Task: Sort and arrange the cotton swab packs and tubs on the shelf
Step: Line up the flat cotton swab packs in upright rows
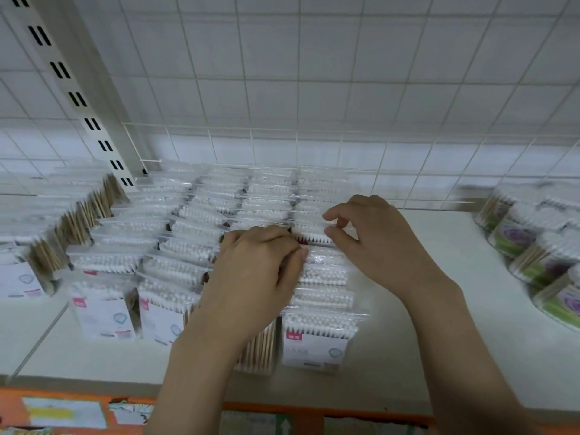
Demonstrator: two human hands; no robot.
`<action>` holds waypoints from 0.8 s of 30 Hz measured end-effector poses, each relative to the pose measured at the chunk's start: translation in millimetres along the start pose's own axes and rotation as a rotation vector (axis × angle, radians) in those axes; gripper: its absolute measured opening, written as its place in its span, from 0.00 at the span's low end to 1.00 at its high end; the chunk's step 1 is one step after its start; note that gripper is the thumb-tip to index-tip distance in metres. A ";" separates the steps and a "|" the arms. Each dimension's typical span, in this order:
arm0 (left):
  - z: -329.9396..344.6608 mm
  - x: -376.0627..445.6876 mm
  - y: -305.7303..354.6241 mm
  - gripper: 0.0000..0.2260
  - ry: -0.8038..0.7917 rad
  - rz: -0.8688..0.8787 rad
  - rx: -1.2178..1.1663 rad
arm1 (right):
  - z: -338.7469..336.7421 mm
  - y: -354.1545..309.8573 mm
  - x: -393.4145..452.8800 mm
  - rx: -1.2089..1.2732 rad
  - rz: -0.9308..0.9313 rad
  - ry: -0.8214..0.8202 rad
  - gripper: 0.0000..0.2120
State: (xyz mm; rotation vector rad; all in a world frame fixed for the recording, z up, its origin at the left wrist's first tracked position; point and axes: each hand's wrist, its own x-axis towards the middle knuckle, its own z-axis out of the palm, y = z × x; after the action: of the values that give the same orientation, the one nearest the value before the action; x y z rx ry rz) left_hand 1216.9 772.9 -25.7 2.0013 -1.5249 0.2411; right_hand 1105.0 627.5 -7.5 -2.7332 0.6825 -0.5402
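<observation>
Left hand (pixel 255 271): covers the middle packs of the third row of cotton swab packs (pixel 320 277); fingertips curled out of sight.
Tubs (pixel 533 243), right of the packs: blurred, cut by the frame edge, label print unreadable.
Packs left of the slotted upright (pixel 78 98): smeared, count indeterminable.
Price labels (pixel 62 412) below the shelf edge: illegible, cropped.
</observation>
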 end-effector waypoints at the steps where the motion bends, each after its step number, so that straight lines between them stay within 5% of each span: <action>1: 0.2 0.0 -0.2 0.15 -0.002 0.000 0.002 | -0.1 -1.0 1.6 -0.002 0.004 -0.014 0.10; 24: -4.3 13.7 0.0 0.20 -0.076 -0.056 0.066 | -0.4 6.3 8.7 -0.012 0.022 -0.016 0.17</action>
State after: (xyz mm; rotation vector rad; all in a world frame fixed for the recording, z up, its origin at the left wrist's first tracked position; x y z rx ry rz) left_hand 1222.3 764.2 -15.6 2.1241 -1.5231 0.1972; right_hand 1109.4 617.8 -6.8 -2.7352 0.7135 -0.5106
